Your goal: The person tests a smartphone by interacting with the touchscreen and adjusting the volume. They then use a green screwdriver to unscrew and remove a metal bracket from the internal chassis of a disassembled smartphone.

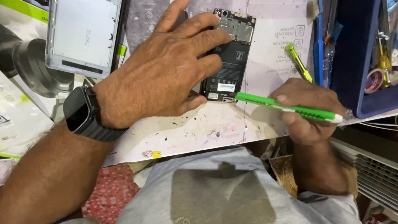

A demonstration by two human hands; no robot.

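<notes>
The left hand [166, 70] lies flat, fingers spread and released, pressing on the opened phone [230, 62], which rests on the tabletop [199, 128] near the centre of the view, toward 12 o'clock. The phone's back is off: the dark battery and the circuit board at its top end show. The hand covers the phone's left edge; its thumb touches the lower left corner. A black watch [83, 114] sits on that wrist.

The right hand [309, 110], at 3 o'clock, is clenched around a green screwdriver [286, 107]. The tool lies nearly level, its tip pointing toward 9 o'clock and meeting the phone's bottom edge.

A second green tool [298, 62] lies just beyond the right hand, at 1 o'clock. A blue tray [352, 54] stands at 2 o'clock, holding tape and tools. A grey back cover [83, 35] lies at 10 o'clock, well apart from the phone.
</notes>
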